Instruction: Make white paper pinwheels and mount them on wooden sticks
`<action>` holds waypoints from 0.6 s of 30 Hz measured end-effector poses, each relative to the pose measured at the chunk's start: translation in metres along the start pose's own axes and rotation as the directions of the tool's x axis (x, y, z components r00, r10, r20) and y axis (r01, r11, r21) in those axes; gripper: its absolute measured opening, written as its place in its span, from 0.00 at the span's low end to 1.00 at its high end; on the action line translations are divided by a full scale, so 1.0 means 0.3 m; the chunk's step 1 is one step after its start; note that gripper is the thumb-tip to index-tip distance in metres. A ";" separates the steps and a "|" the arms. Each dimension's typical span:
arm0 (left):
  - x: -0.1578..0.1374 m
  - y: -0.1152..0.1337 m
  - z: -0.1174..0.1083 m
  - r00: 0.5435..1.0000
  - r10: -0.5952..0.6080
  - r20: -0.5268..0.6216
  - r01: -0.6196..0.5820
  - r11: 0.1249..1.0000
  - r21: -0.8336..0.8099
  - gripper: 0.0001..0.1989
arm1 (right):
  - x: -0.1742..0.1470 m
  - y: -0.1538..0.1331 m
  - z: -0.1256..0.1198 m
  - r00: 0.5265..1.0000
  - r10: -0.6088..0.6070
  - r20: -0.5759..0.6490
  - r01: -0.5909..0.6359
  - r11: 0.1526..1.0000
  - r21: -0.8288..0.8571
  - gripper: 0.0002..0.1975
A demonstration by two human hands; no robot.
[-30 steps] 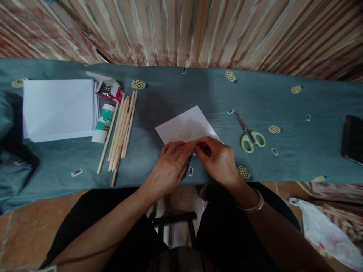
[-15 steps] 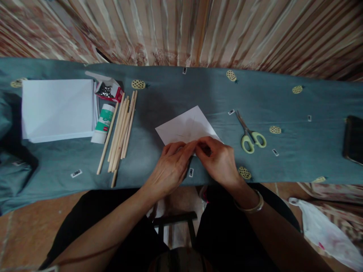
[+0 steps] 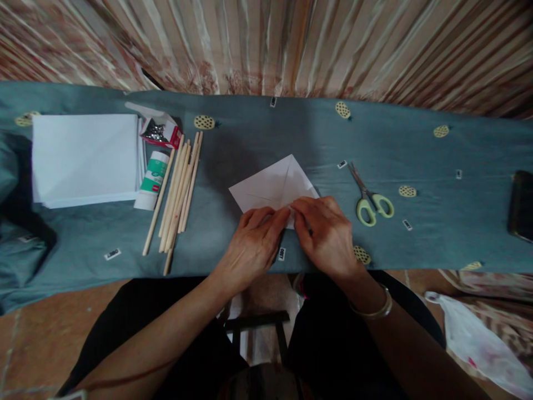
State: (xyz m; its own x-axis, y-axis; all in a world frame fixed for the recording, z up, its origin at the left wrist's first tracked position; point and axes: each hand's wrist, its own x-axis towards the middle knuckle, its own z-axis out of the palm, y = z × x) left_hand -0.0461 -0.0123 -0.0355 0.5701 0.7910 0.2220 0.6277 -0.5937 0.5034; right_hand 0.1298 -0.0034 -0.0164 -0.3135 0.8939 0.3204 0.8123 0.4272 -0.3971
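A square sheet of white paper (image 3: 266, 183) lies at a slant on the cloth in front of me, with lines like slits or creases running in towards its middle. My left hand (image 3: 252, 241) rests on its near left edge, thumb and fingertips closed on the paper. From the right, my right hand (image 3: 325, 233) has its bent fingers on the paper close to the left fingertips, pinching a near part of it. The fingers hide the sheet's near corner.
Left of the sheet are wooden sticks (image 3: 177, 200), a glue stick (image 3: 152, 180), an open box of small metal pieces (image 3: 160, 132) and a stack of white paper (image 3: 85, 161). Scissors (image 3: 367, 200) lie to the right. A dark phone-like object (image 3: 521, 205) sits at the far right.
My right hand has shifted slightly right, and its fingers have moved on the paper. More of the slit lines shows. My left hand stays nearly in place.
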 end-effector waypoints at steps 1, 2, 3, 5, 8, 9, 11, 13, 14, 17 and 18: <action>0.001 0.002 -0.001 1.000 0.005 0.000 -0.005 1.000 0.017 0.21 | 0.000 0.005 -0.001 1.000 -0.008 -0.002 0.008 1.000 0.026 0.12; 0.002 0.004 -0.003 1.000 0.010 -0.002 -0.010 0.999 0.034 0.20 | -0.001 0.010 0.000 1.000 -0.008 0.006 0.008 0.999 0.052 0.14; 0.003 0.005 -0.004 1.000 0.018 -0.003 -0.017 0.999 0.048 0.19 | -0.001 0.014 0.002 1.000 -0.005 0.017 0.004 0.997 0.074 0.15; 0.004 0.007 -0.005 1.000 0.029 -0.006 -0.028 0.997 0.071 0.17 | -0.001 0.021 0.008 0.999 0.001 0.041 -0.006 0.995 0.101 0.16; 0.004 0.008 -0.007 1.000 0.029 0.000 -0.028 0.997 0.077 0.18 | 0.002 0.026 0.020 0.998 0.002 0.059 -0.008 0.994 0.111 0.17; 0.004 0.008 -0.007 1.000 0.026 0.004 -0.026 0.997 0.075 0.18 | 0.004 0.027 0.024 0.998 0.002 0.065 -0.009 0.994 0.109 0.17; 0.004 0.008 -0.007 1.000 0.022 0.010 -0.022 0.997 0.071 0.18 | 0.007 0.026 0.032 0.997 0.005 0.080 -0.012 0.996 0.092 0.16; 0.005 0.007 -0.007 1.000 0.019 0.012 -0.020 0.997 0.073 0.17 | 0.010 0.023 0.038 0.996 0.008 0.091 -0.015 0.997 0.071 0.16; 0.006 0.007 -0.007 1.000 0.020 0.011 -0.021 0.997 0.075 0.17 | 0.012 0.021 0.039 0.996 0.009 0.093 -0.015 0.998 0.064 0.16; 0.008 0.006 -0.007 1.000 0.028 0.008 -0.029 0.996 0.079 0.17 | 0.018 0.022 0.033 0.995 -0.009 0.102 0.002 0.998 0.067 0.16; 0.007 0.005 -0.007 1.000 0.031 0.005 -0.031 0.996 0.084 0.17 | 0.020 0.027 0.027 0.995 -0.017 0.102 0.008 0.997 0.083 0.16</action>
State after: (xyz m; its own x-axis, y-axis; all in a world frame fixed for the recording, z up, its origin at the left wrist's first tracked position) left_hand -0.0451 -0.0112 -0.0325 0.5917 0.7717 0.2332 0.6521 -0.6282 0.4243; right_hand 0.1304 0.0065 -0.0246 -0.3755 0.8958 0.2376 0.7660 0.4443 -0.4645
